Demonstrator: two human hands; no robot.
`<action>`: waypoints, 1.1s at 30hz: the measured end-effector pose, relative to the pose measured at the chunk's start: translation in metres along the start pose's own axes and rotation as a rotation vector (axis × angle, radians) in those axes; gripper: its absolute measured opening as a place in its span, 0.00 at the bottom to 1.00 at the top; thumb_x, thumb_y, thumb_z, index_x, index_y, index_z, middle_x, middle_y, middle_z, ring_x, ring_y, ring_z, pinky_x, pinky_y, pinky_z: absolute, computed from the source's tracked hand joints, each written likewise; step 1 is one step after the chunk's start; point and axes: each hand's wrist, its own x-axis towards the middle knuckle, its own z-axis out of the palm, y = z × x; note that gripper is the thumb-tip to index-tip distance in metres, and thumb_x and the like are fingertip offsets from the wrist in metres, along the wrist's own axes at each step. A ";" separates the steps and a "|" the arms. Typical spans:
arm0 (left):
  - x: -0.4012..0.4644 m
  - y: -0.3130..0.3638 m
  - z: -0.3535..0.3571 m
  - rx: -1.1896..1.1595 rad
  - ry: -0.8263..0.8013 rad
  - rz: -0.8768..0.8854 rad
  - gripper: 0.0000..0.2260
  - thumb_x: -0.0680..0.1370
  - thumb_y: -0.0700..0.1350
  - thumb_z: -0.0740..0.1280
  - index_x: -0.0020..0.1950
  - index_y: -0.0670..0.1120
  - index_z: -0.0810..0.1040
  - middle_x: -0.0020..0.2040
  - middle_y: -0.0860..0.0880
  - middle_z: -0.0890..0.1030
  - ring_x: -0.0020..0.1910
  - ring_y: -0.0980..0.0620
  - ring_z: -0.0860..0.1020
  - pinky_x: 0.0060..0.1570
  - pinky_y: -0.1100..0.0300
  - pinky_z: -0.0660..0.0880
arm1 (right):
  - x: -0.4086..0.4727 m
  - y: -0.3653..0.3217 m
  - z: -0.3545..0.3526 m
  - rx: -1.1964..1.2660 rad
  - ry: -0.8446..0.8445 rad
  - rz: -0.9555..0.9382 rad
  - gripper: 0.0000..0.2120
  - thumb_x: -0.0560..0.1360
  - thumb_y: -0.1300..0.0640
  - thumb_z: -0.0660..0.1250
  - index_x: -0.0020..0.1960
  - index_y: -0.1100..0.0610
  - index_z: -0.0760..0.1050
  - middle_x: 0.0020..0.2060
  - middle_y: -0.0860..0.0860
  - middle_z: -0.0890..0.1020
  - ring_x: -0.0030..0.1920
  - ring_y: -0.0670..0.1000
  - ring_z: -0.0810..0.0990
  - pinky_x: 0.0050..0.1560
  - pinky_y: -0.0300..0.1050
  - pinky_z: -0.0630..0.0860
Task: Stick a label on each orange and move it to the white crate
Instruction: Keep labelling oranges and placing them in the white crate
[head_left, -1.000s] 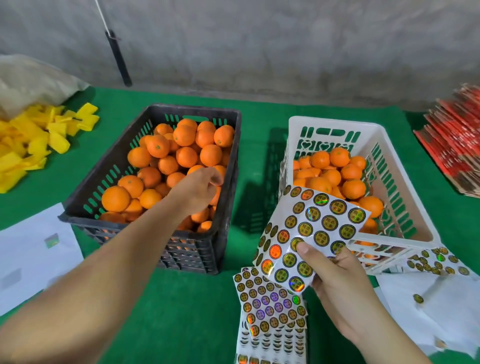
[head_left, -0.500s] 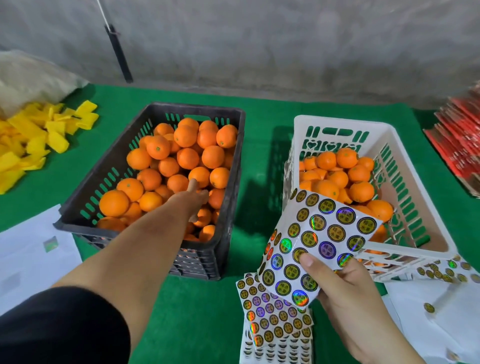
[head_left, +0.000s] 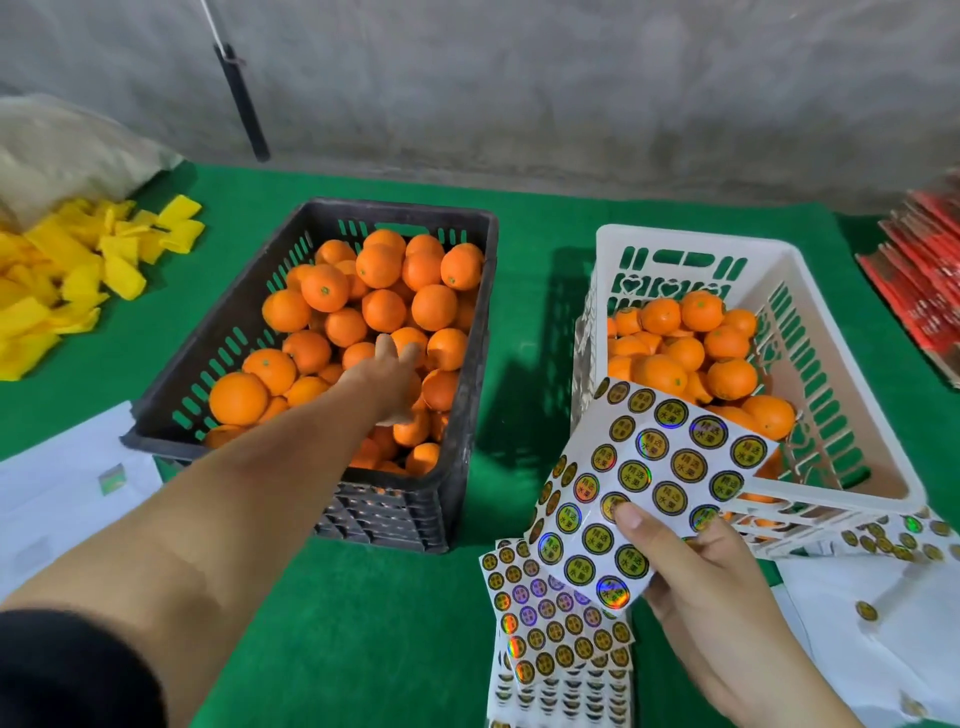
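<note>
**Ana:** So, what are the hands doing?

**Ben:** Start with the left hand (head_left: 387, 376). It reaches out over the black crate (head_left: 470, 332), fingers extended and parted, its grip holding nothing — it hovers just above the oranges (head_left: 382, 309) heaped there, by my reading about to choose one.

**Ana:** And the other?

**Ben:** The right hand (head_left: 696, 577) pinches a sticker sheet (head_left: 647, 480), thumb pressed on its face, fingers curled behind. The sheet is held up and tilted toward the wearer, just in front of the white crate (head_left: 779, 249) — probably so a label can be peeled the moment an orange arrives.

**Ana:** Where are the crates?

**Ben:** Side by side on a green desk (head_left: 384, 623), black on the left, white on the right, with a gap between. That suits the work: unlabelled fruit under the left hand, finished fruit under the right. The white crate already holds a layer of labelled oranges (head_left: 701, 332), though I cannot make out stickers on them; the black one remains quite full, so plenty seems left.

**Ana:** Anything else?

**Ben:** More sticker sheets (head_left: 558, 623) lie stacked beneath the right hand, white backing paper (head_left: 857, 644) to its right. Yellow pieces (head_left: 67, 275) sit far left, red packets (head_left: 930, 280) far right.
</note>
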 end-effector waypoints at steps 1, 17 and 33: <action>-0.005 -0.002 -0.008 -0.167 0.026 -0.041 0.30 0.75 0.54 0.76 0.70 0.45 0.68 0.69 0.42 0.62 0.58 0.41 0.75 0.46 0.51 0.77 | -0.001 -0.002 0.002 0.006 0.009 0.003 0.16 0.73 0.56 0.74 0.61 0.47 0.86 0.61 0.54 0.86 0.60 0.56 0.86 0.51 0.45 0.84; -0.210 0.097 -0.019 -2.129 -0.159 0.460 0.29 0.68 0.56 0.83 0.66 0.50 0.81 0.65 0.42 0.82 0.65 0.40 0.80 0.65 0.46 0.78 | -0.022 -0.023 -0.023 -0.158 -0.020 0.169 0.22 0.73 0.54 0.76 0.66 0.44 0.81 0.59 0.52 0.87 0.55 0.52 0.88 0.48 0.43 0.83; -0.240 0.095 -0.029 -1.483 0.039 0.873 0.34 0.73 0.40 0.80 0.62 0.57 0.57 0.63 0.45 0.80 0.54 0.44 0.84 0.47 0.53 0.81 | -0.009 -0.083 0.000 -1.506 -0.256 -0.916 0.15 0.79 0.46 0.73 0.61 0.53 0.86 0.55 0.49 0.84 0.55 0.58 0.79 0.53 0.60 0.76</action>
